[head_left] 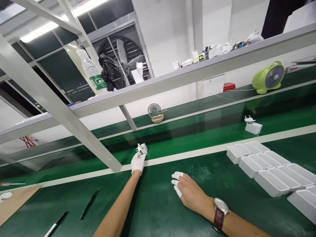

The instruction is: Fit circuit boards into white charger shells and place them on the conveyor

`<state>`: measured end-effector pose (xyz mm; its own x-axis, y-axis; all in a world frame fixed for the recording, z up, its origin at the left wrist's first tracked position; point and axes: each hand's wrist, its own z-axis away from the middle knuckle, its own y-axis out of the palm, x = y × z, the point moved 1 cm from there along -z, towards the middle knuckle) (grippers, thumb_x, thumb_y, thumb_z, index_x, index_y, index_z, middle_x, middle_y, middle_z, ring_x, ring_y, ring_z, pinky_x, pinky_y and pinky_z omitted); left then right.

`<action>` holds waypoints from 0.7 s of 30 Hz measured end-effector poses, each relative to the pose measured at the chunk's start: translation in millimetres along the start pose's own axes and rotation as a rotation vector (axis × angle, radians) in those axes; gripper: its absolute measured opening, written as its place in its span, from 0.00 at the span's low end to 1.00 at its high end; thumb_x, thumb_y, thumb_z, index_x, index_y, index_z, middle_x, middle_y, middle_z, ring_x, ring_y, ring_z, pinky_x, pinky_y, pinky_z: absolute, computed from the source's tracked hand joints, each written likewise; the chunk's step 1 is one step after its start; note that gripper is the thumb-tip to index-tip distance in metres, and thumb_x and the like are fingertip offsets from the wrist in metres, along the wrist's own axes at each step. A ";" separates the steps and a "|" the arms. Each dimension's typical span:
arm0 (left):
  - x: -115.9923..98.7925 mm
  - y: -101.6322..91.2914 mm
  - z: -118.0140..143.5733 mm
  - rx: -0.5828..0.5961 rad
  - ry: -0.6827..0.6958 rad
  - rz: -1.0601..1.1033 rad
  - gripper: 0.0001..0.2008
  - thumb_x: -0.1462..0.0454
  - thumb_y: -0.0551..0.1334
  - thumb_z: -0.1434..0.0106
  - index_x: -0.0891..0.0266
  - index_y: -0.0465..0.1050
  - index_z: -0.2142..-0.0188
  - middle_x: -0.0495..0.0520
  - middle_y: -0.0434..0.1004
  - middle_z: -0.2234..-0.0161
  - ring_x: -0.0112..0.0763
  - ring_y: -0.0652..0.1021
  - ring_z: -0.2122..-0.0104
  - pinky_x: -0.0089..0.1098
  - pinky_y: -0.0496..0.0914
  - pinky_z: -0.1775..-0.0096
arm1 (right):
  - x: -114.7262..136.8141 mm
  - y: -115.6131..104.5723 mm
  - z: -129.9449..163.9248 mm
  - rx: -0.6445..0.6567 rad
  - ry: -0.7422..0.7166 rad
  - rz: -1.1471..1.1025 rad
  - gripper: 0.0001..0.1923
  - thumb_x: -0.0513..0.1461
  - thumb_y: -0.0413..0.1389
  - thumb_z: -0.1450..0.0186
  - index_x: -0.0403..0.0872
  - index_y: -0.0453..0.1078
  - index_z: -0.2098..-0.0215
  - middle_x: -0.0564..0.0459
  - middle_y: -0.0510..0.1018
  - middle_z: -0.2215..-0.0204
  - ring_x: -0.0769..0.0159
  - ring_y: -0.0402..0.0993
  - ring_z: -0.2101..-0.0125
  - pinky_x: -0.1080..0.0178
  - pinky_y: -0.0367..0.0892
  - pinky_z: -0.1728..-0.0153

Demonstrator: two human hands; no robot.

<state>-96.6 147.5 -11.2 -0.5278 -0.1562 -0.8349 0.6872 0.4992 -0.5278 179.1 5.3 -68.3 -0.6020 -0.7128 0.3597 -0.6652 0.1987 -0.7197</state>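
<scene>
Head view: the green tabletop (153, 210) runs beneath a long shelf (160, 86). At its far edge, the gloved left hand (138, 163) grasps a white plug (144, 148) by a pale upright post (98, 144). Nearer the middle, the right hand (192, 194) is released, fingers loosely spread. White boxes (271, 182) crowd the right edge; beyond stands a lime fan (260, 80).

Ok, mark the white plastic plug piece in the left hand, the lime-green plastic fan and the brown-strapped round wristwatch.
White plastic plug piece (144, 148), head view: on its boxy housing.
Lime-green plastic fan (271, 77), head view: on its front grille.
Brown-strapped round wristwatch (221, 206), head view: on its dial.
</scene>
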 end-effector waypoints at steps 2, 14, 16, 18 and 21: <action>7.2 2.3 -1.9 -0.008 0.004 0.021 0.22 0.64 0.67 0.41 0.70 0.72 0.48 0.66 0.79 0.51 0.42 0.80 0.51 0.37 0.71 0.47 | -0.3 0.4 -0.1 0.012 0.006 -0.006 0.15 0.31 0.48 0.31 0.45 0.73 0.52 0.43 0.75 0.49 0.52 0.68 0.44 0.47 0.65 0.43; -5.1 18.4 41.8 0.330 0.080 0.062 0.20 0.54 0.68 0.45 0.62 0.76 0.55 0.56 0.82 0.59 0.44 0.81 0.57 0.46 0.72 0.46 | -6.5 -14.4 -17.9 0.097 -0.007 0.096 0.12 0.39 0.52 0.31 0.44 0.72 0.53 0.44 0.75 0.48 0.56 0.67 0.46 0.55 0.63 0.45; -15.7 31.6 49.6 0.388 0.065 0.103 0.24 0.52 0.67 0.45 0.63 0.75 0.53 0.57 0.82 0.59 0.44 0.82 0.58 0.47 0.73 0.48 | -9.3 -15.0 -19.7 0.110 -0.013 0.117 0.12 0.39 0.51 0.31 0.43 0.73 0.55 0.44 0.75 0.48 0.55 0.67 0.47 0.54 0.63 0.46; -34.5 47.4 60.5 0.431 0.056 0.145 0.25 0.51 0.67 0.45 0.64 0.75 0.52 0.58 0.82 0.57 0.44 0.81 0.58 0.46 0.75 0.50 | -11.1 -15.5 -20.8 0.121 -0.018 0.129 0.11 0.40 0.52 0.31 0.42 0.73 0.57 0.43 0.75 0.49 0.54 0.67 0.48 0.54 0.63 0.47; -80.4 72.6 89.3 0.464 0.186 0.110 0.20 0.53 0.65 0.44 0.63 0.77 0.56 0.57 0.81 0.55 0.44 0.80 0.56 0.44 0.74 0.50 | -13.7 -14.8 -22.5 0.143 -0.020 0.128 0.10 0.39 0.55 0.35 0.41 0.73 0.59 0.42 0.76 0.53 0.53 0.69 0.52 0.53 0.65 0.50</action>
<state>40.3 120.1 3.6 -0.4910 0.0509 -0.8697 0.8705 0.0662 -0.4876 187.2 27.2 -49.2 -0.6679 -0.7014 0.2489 -0.5133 0.1920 -0.8364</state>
